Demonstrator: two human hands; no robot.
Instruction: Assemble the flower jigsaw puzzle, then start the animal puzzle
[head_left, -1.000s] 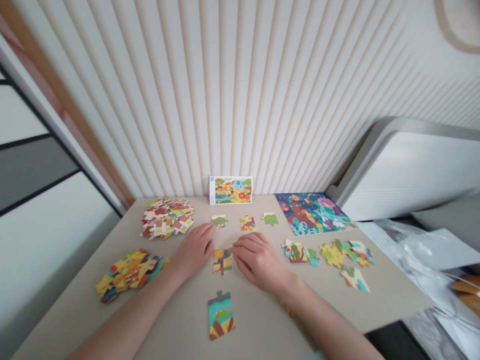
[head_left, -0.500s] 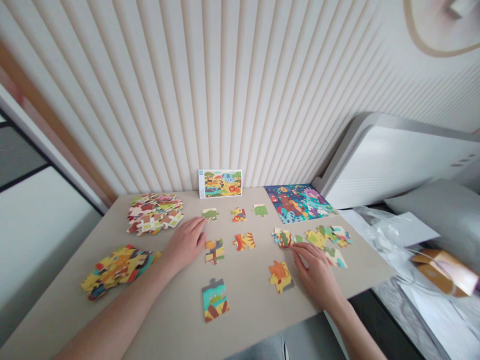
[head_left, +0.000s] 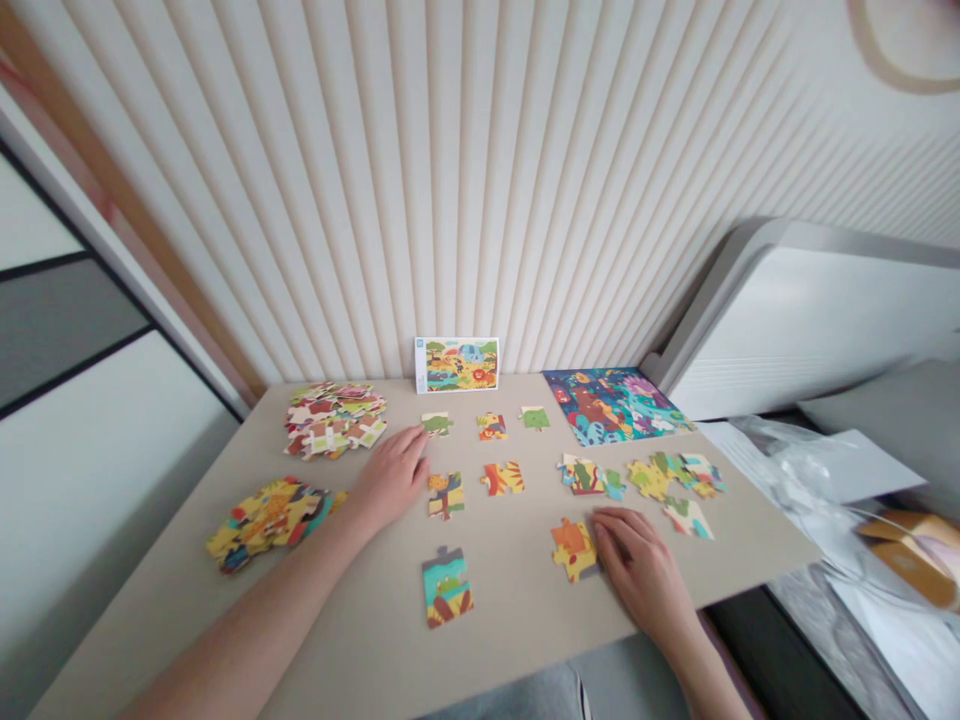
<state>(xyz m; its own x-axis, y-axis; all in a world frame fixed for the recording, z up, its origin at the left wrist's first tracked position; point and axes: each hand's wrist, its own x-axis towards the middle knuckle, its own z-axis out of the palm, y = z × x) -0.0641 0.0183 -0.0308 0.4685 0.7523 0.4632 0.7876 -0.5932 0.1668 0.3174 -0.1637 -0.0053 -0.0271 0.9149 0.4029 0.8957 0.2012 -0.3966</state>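
left hand (head_left: 390, 480): grip spread on the table (head_left: 360, 640), near a green puzzle piece (head_left: 436, 424)
right hand (head_left: 637, 572): grip flat against an orange puzzle piece (head_left: 574, 550)
risk: a careless push shifts it

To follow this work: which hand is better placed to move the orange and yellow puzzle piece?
Probably the right hand: its fingers touch the orange and yellow puzzle piece. The left hand rests farther away, near a green piece.
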